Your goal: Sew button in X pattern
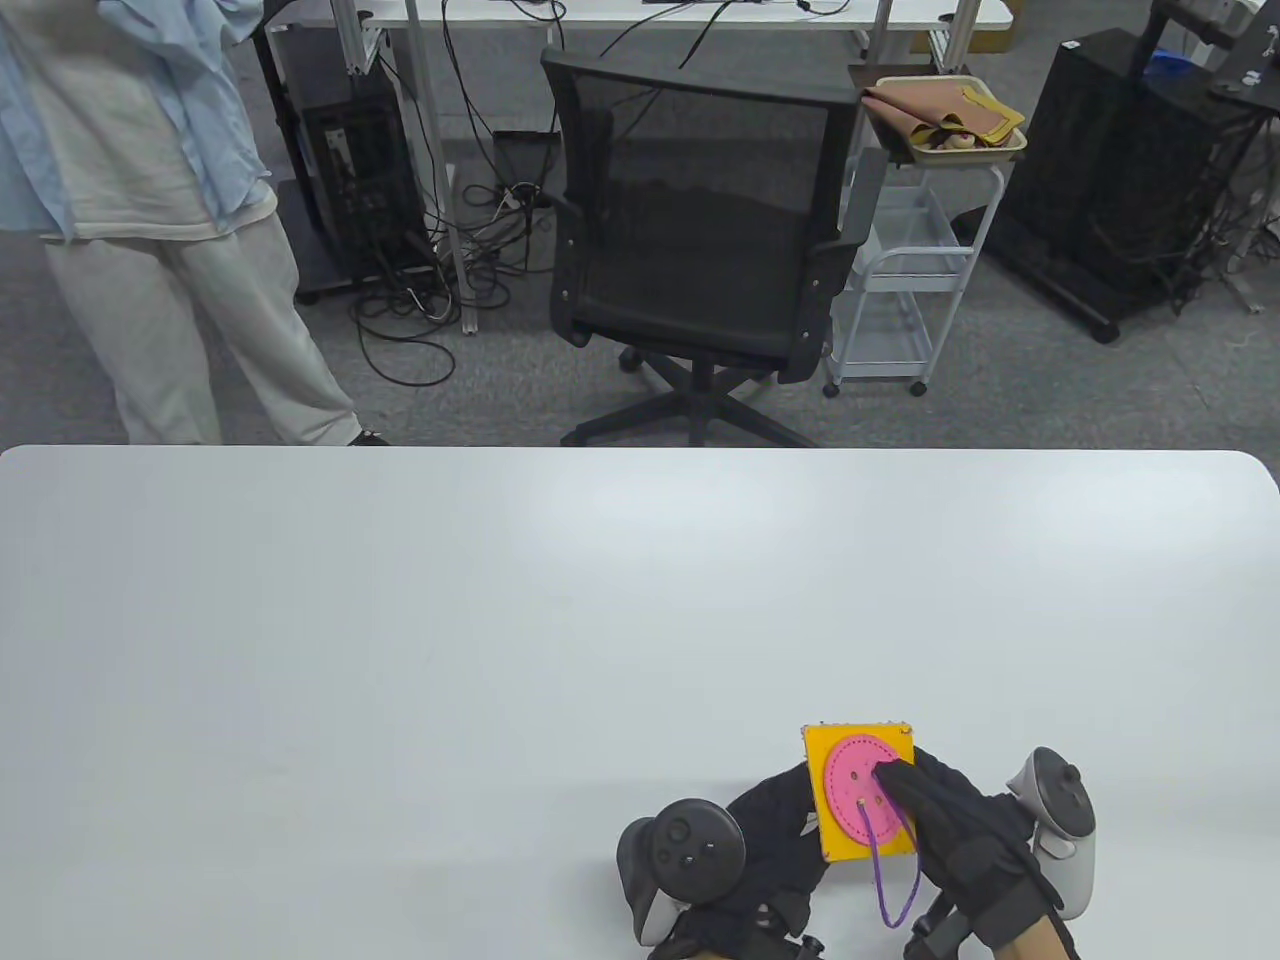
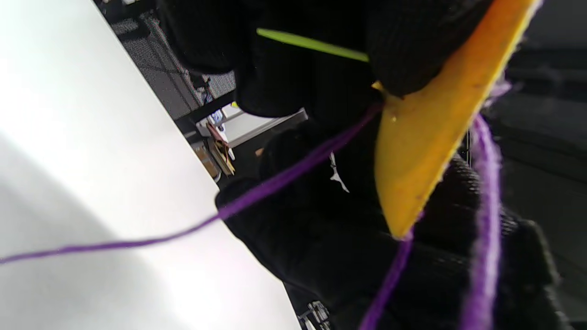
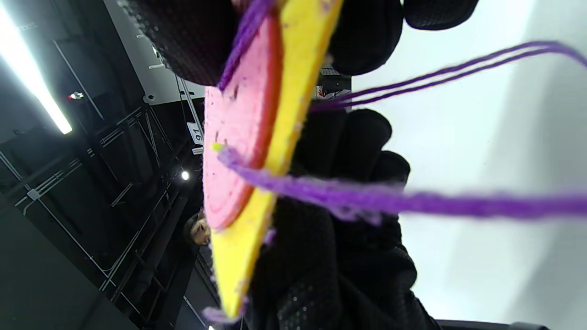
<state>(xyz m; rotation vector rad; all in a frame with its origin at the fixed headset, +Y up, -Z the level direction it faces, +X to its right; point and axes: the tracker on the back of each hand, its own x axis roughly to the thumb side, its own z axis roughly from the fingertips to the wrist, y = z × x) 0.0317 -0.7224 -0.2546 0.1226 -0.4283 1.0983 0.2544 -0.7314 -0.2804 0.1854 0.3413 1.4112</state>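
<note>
Nearest the lens: purple thread point(image 3: 390, 199), thick and blurred, running from the pink button point(image 3: 234, 151) off toward 3 o'clock. Green needle tip point(image 3: 216, 147) just poking out of the button face; shaft visible behind the pad point(image 1: 860, 800) in the left wrist view, apparently pinched by the left hand point(image 1: 775, 835), which also seems to steady the pad's 9 o'clock edge. Right hand point(image 1: 950, 820) clamped on the pad from 3 o'clock, fingertip pressed on the button. Pad held off the desk point(image 1: 500, 620) at its 6 o'clock edge.

Best handling, probably: push needle straight through, catch the tip up front, draw slack slowly, keep the button from turning so the diagonal lands true.

In the way: thread loop hanging at 6 o'clock, likely to snag; right fingertip covering part of the button. Around: chair point(image 1: 700, 230) at 12 o'clock, cart point(image 1: 900, 290), standing person point(image 1: 150, 220) at 10 o'clock.
</note>
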